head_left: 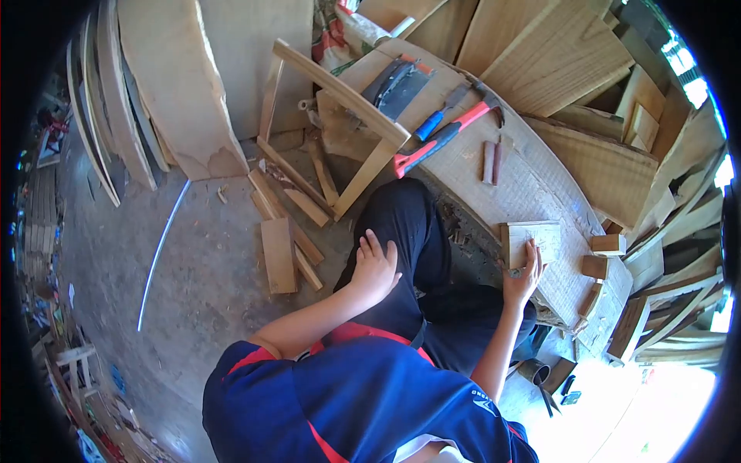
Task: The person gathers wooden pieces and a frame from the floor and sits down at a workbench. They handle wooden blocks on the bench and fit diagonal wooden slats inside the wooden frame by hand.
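My left hand [374, 266] lies on my thigh with its fingers stretched out and nothing in it. My right hand [523, 279] grips the near edge of a small wooden block [532, 235], fingers over its top face. The block rests on a thick plank workbench [532, 177]. Farther along this bench lie a hammer [448, 135] with a red and black handle, a blue-handled chisel [436, 117], two short brownish rods [492, 160] side by side, and a dark tool [395, 81] whose kind I cannot make out.
A wooden frame [340, 89] stands beyond my knee, beside loose offcuts [278, 255] on the floor. Large boards [174, 85] lean at the back left. More boards [556, 58] are stacked behind the bench. Small blocks [608, 245] sit at its right end. A thin white strip [162, 255] lies left.
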{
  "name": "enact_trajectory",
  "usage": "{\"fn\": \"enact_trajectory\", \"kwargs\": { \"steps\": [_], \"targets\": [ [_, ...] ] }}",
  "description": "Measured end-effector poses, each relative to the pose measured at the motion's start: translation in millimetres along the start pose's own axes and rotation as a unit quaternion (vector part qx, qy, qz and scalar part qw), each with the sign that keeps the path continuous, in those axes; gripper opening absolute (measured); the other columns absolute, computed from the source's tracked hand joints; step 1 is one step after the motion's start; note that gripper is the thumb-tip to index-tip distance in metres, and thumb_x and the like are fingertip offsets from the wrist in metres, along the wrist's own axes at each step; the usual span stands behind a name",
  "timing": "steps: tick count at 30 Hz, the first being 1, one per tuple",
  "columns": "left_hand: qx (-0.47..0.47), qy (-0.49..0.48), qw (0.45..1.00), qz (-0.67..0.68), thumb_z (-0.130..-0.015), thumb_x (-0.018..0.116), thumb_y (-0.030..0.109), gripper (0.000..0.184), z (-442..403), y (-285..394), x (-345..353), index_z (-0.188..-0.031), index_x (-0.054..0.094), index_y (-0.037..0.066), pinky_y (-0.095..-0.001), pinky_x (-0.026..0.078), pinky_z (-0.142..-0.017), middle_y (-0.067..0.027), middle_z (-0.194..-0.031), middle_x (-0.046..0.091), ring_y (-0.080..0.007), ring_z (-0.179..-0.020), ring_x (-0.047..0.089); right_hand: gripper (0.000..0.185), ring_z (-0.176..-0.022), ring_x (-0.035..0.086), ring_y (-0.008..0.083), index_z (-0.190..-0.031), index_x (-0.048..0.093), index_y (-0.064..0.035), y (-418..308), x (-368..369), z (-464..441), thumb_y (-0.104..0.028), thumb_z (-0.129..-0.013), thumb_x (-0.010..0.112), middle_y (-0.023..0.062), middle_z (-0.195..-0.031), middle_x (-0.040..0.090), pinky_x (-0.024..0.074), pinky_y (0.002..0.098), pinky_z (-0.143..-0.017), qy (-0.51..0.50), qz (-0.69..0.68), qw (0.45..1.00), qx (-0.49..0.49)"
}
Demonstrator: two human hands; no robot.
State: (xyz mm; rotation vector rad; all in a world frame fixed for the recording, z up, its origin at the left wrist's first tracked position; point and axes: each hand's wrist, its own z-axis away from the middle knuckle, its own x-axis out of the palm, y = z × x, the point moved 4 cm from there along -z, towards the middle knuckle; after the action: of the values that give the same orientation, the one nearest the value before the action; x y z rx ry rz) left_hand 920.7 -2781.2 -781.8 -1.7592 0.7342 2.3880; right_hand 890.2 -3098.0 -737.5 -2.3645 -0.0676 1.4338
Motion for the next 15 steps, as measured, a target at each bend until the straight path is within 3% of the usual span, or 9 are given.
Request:
{"fn": "enact_trajectory", "kwargs": {
  "steps": [2,3,4,6,7,11,15],
  "targets": [
    [0.012,0.011,0.999,-0.030,-0.078,0.065,0.037,0.071,-2.7,0.9,1.3,-0.128,0.037,-0.005,-0.0534,0.039,-0.093,-0.0483,-0.127,0.026,-0.0570,-0.116,0.039,0.080,-0.125,0.042,0.0295,-0.129,0.045,-0.0121,0.5,0.5,-2.0,-0.019,-0.058,0.081,0.0072,-0.131,0.051,0.0220,0.0512,-0.107,0.000,0.028,0.999,-0.023],
    [0.022,0.044,0.997,-0.054,-0.075,0.068,0.040,0.070,-5.2,0.6,-1.8,-0.120,0.041,-0.006,-0.0496,0.047,-0.085,-0.0481,-0.125,0.029,-0.0554,-0.107,0.049,0.080,-0.123,0.044,0.0302,-0.128,0.047,-0.0124,-1.7,-0.2,-1.7,-0.023,-0.057,0.082,0.0068,-0.130,0.052,0.0228,0.0509,-0.106,0.008,0.018,1.000,-0.020],
    [0.019,0.043,0.998,-0.051,-0.075,0.068,0.040,0.070,-11.1,-0.4,-2.6,-0.120,0.041,-0.006,-0.0496,0.047,-0.085,-0.0481,-0.125,0.029,-0.0554,-0.107,0.049,0.080,-0.123,0.044,0.0302,-0.128,0.047,-0.0124,-1.9,2.2,-1.3,-0.023,-0.057,0.082,0.0068,-0.130,0.052,0.0228,0.0509,-0.106,0.005,0.019,1.000,-0.022],
    [0.002,0.022,0.999,-0.045,-0.064,0.076,0.045,0.069,-26.3,-4.2,-4.4,-0.105,0.048,-0.004,-0.0484,0.053,-0.076,-0.0455,-0.122,0.037,-0.0509,-0.091,0.059,0.081,-0.125,0.042,0.0303,-0.127,0.047,-0.0135,0.1,5.9,-0.7,-0.026,-0.056,0.082,0.0065,-0.131,0.051,0.0208,0.0532,-0.107,0.026,-0.011,1.000,-0.009],
    [0.013,0.033,0.997,-0.071,-0.064,0.076,0.047,0.071,-32.5,-4.8,-8.8,-0.100,0.047,-0.007,-0.0405,0.055,-0.064,-0.0470,-0.120,0.037,-0.0461,-0.079,0.064,0.081,-0.125,0.042,0.0303,-0.127,0.047,-0.0135,-3.0,6.6,-1.0,-0.026,-0.056,0.082,0.0065,-0.131,0.051,0.0208,0.0532,-0.107,0.024,-0.010,1.000,-0.010],
    [-0.025,-0.018,0.999,-0.024,-0.057,0.078,0.051,0.078,-60.6,-12.3,-14.3,-0.098,0.051,-0.010,-0.0396,0.055,-0.062,-0.0478,-0.118,0.037,-0.0405,-0.075,0.065,0.082,-0.126,0.040,0.0308,-0.128,0.046,-0.0136,-11.4,10.4,-1.1,-0.030,-0.056,0.082,0.0070,-0.132,0.050,0.0173,0.0570,-0.107,0.028,0.015,0.999,0.031],
    [-0.046,-0.078,0.996,0.022,-0.059,0.076,0.051,0.078,-75.9,-20.8,-10.4,-0.098,0.054,-0.012,-0.0401,0.055,-0.063,-0.0479,-0.117,0.039,-0.0394,-0.076,0.066,0.082,-0.127,0.038,0.0329,-0.128,0.045,-0.0128,-11.3,10.8,-0.8,-0.030,-0.057,0.082,0.0087,-0.133,0.049,0.0166,0.0569,-0.107,0.029,0.008,0.999,0.025]
  ]
}}
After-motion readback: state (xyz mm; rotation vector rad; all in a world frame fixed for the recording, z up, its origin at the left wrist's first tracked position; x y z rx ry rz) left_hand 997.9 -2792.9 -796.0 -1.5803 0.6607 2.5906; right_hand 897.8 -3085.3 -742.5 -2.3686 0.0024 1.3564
